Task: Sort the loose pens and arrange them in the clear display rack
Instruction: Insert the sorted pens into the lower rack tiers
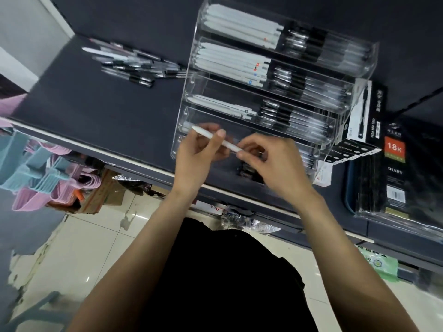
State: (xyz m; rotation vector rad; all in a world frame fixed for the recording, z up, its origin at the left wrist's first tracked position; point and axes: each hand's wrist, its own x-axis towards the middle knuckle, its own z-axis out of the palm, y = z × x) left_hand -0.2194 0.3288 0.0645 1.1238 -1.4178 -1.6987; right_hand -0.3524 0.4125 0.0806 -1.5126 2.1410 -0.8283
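**White pen held at both ends, low tier waiting**

Head view, and closest to the lens are the person's 2 bare forearms, reaching up out of a black top toward the counter [96, 109]. The left hand [199, 149] has its fingers curled round the tip half of a white pen [223, 141], thumb pressed on top of the barrel. The right hand [271, 159] pinches the other end, thumb tip against the barrel, fingers bent in behind. So both hands are grasping the same pen, and it hangs slanted just in front of the lower tiers of the clear display rack [263, 75].

That pen looks light, stiff and smooth, likely a touch slippery, so a pinch near each end seems the safe hold; it should slide into a slot with little effort. The clear rack walls look hard and brittle, so a gentle entry is my call.

Up the rack, the higher tiers already carry rows of white pens beside black-and-clear ones. Well off to the left, the loose pens [134, 65] lie in a heap on the counter, plenty left to sort. At the right stand a pen box [364, 111] and a diary [395, 168].
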